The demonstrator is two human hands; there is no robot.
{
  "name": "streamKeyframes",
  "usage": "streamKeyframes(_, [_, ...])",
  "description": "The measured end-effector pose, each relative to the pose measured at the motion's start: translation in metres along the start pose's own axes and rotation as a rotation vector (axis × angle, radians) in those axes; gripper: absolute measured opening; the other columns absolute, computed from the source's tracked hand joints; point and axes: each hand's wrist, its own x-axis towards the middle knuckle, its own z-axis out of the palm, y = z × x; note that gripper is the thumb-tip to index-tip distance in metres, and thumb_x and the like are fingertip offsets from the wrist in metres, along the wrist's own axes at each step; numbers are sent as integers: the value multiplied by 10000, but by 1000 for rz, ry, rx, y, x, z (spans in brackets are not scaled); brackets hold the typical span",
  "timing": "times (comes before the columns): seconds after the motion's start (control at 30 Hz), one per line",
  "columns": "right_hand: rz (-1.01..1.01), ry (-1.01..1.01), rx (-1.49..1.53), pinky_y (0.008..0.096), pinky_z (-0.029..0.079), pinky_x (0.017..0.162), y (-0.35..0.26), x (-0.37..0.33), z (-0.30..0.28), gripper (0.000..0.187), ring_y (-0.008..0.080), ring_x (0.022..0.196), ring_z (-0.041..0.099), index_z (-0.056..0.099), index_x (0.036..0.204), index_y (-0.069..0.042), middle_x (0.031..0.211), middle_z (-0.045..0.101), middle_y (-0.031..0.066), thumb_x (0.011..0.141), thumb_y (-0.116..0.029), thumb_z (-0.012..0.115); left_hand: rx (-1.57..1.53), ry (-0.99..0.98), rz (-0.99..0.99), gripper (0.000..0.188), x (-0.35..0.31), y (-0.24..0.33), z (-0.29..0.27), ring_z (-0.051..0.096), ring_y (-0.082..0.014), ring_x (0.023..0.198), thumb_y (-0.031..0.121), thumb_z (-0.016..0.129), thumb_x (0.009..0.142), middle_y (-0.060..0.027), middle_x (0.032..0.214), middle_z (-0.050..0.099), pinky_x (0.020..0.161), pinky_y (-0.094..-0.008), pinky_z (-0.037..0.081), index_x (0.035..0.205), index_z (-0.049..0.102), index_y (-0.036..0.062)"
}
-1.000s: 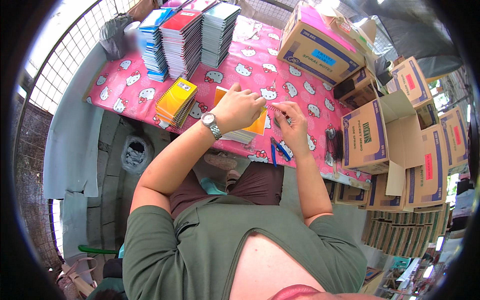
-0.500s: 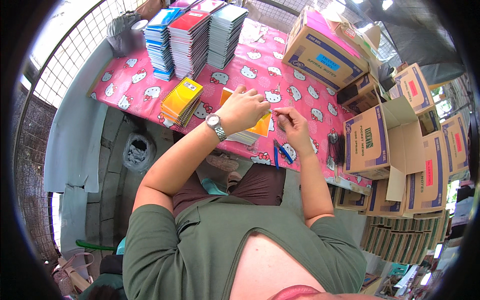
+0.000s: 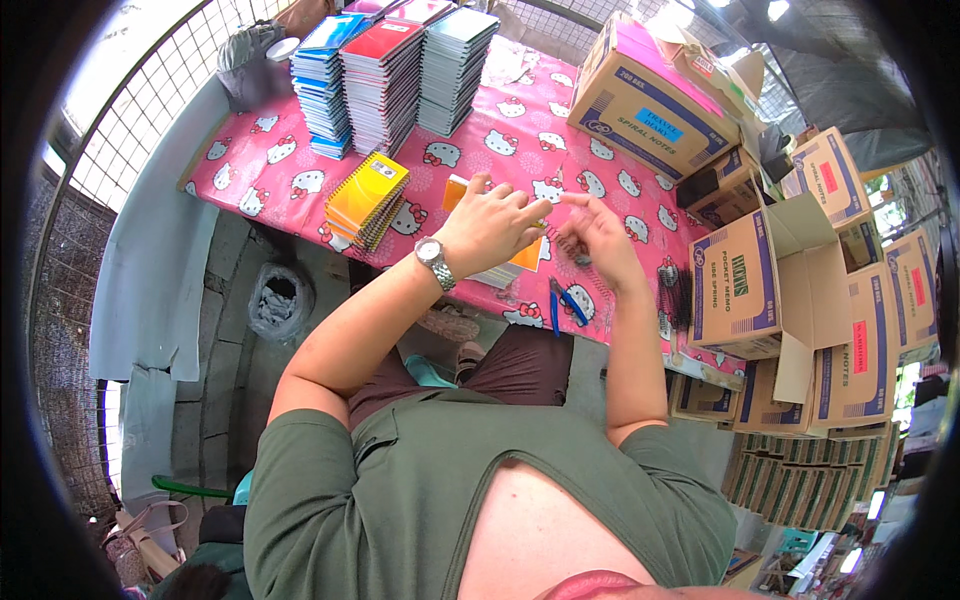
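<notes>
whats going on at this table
A person sits at a table with a pink patterned cloth. The left hand presses down on an orange notebook, while the right hand pinches a dark wire spiral at its edge. Blue-handled pliers lie near the table's edge. A yellow notebook stack and taller notebook stacks sit further back.

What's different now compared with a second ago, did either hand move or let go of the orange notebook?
Little changed. The left hand still presses on the orange notebook, fingers slightly more spread. The right hand stays beside it, still pinching at the spiral wire; nothing was let go. The yellow notebook stack, blue-handled pliers and cardboard boxes lie as before.
</notes>
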Motion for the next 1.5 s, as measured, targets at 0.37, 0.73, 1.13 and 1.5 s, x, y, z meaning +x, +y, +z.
streamKeyframes(0.37, [464, 514, -1325, 488, 492, 978, 142, 70, -66, 426, 387, 1116, 628, 715, 1090, -113, 1197, 668, 192, 799, -411, 625, 44, 110, -256, 355, -12, 1, 16, 413, -316, 1329, 460, 638, 913, -59, 1230, 553, 1072, -750, 162, 1103, 620, 161])
streamKeyframes(0.73, [-182, -395, 392, 394, 442, 1044, -22, -6, -26, 381, 232, 1136, 607, 687, 1112, 0, 1302, 626, 164, 782, -185, 653, -173, 126, -22, 402, 1, -4, 10, 511, -273, 1138, 447, 746, 804, -57, 1070, 569, 976, -482, 365, 1038, 623, 144])
streamKeyframes(1.13, [-249, -414, 243, 409, 456, 1033, -22, 3, -16, 617, 256, 1181, 595, 644, 1224, -3, 1335, 592, 173, 699, -326, 684, -190, 29, -55, 475, -3, -12, 2, 530, -303, 1131, 480, 770, 751, -76, 1074, 576, 912, -484, 431, 1034, 604, 136])
streamKeyframes(1.5, [-162, -260, -265, 422, 478, 1032, -22, 16, -17, 652, 259, 1164, 612, 622, 1220, 61, 1349, 581, 194, 697, -324, 674, -231, 86, -62, 489, -3, -10, 8, 545, -278, 1105, 425, 775, 741, -68, 1056, 602, 921, -441, 459, 1058, 594, 100])
